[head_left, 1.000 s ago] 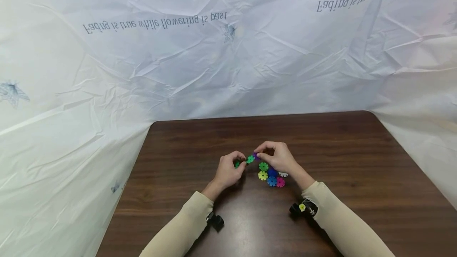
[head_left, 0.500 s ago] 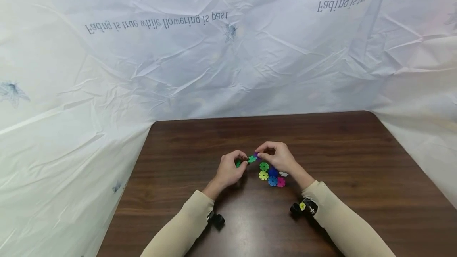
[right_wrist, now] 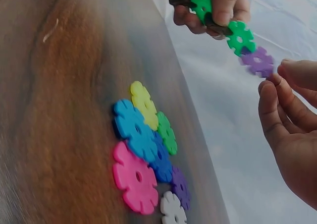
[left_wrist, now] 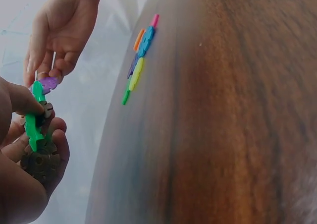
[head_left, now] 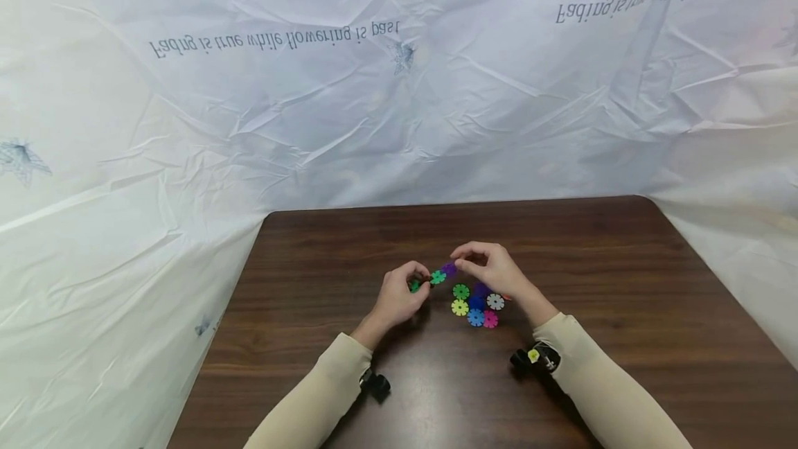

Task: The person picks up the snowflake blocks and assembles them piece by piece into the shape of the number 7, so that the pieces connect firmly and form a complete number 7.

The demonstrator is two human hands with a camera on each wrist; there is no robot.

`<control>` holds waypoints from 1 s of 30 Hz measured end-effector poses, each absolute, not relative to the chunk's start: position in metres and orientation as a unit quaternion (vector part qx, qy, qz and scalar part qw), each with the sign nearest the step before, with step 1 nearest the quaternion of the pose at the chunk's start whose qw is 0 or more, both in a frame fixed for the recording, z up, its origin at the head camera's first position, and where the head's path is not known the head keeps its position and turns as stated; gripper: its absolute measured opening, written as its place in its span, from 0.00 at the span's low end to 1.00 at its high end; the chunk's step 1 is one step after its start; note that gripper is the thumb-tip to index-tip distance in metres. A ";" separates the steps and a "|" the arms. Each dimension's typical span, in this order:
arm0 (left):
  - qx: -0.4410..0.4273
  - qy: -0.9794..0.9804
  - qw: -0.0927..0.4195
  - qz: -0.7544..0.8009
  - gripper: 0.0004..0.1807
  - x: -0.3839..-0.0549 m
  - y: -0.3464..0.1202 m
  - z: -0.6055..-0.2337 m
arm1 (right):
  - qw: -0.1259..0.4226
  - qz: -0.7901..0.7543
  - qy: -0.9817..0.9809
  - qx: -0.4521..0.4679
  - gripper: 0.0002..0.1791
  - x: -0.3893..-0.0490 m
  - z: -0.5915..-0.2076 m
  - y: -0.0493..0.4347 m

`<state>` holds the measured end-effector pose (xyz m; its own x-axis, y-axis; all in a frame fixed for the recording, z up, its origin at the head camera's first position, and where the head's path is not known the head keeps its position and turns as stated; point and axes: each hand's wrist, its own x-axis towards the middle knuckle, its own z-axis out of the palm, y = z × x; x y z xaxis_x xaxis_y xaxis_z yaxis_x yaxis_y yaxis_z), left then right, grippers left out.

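My left hand (head_left: 397, 296) pinches a short chain of notched plastic interlocking discs. In the right wrist view the chain alternates dark brown and green discs (right_wrist: 201, 5), with a second green disc (right_wrist: 239, 38) beyond the fingers. A purple disc (right_wrist: 258, 62) is slotted into the end of that green one. My right hand (head_left: 495, 274) is beside the purple disc, its thumb and fingertips parted right at the disc's outer edge. Part of the chain is hidden by the left fingers. The left wrist view shows a larger dark disc (left_wrist: 39, 163) lying against the left fingers.
Loose discs lie grouped on the dark wooden table (head_left: 349, 241): green (head_left: 460, 291), yellow (head_left: 459, 307), light blue (head_left: 475, 317), pink (head_left: 490, 319), white (head_left: 495, 302), dark blue (right_wrist: 161, 159) and purple (right_wrist: 181, 188). An orange disc (left_wrist: 139, 39) shows behind them. A printed white sheet (head_left: 399, 123) hangs beyond the table.
My right hand has shifted slightly up and right, and its fingers have parted from the purple disc, which shows more fully. The white loose disc is uncovered. The left hand barely moves.
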<state>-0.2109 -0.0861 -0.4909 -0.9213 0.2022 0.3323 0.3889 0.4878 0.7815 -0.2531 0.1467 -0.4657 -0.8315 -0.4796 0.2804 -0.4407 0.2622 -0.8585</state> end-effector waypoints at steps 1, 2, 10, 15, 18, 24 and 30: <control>-0.174 -0.856 0.097 -0.477 0.05 -0.211 -0.087 -0.491 | 0.019 -0.535 0.795 -0.286 0.11 -0.254 -0.466 0.148; -0.177 -0.855 0.095 -0.479 0.05 -0.210 -0.087 -0.491 | 0.021 -0.535 0.795 -0.284 0.11 -0.254 -0.466 0.150; -0.182 -0.848 0.073 -0.493 0.10 -0.210 -0.089 -0.489 | 0.013 -0.511 0.812 -0.281 0.12 -0.259 -0.469 0.157; -0.186 -0.837 0.057 -0.511 0.13 -0.210 -0.089 -0.488 | 0.000 -0.478 0.831 -0.284 0.11 -0.260 -0.471 0.159; -0.189 -0.832 0.053 -0.519 0.14 -0.211 -0.089 -0.488 | -0.001 -0.459 0.841 -0.287 0.09 -0.261 -0.473 0.160; -0.198 -0.831 0.046 -0.517 0.16 -0.212 -0.089 -0.490 | 0.006 -0.431 0.857 -0.283 0.10 -0.262 -0.476 0.163; -0.193 -0.840 0.037 -0.506 0.20 -0.211 -0.087 -0.494 | 0.024 -0.398 0.872 -0.284 0.11 -0.260 -0.479 0.166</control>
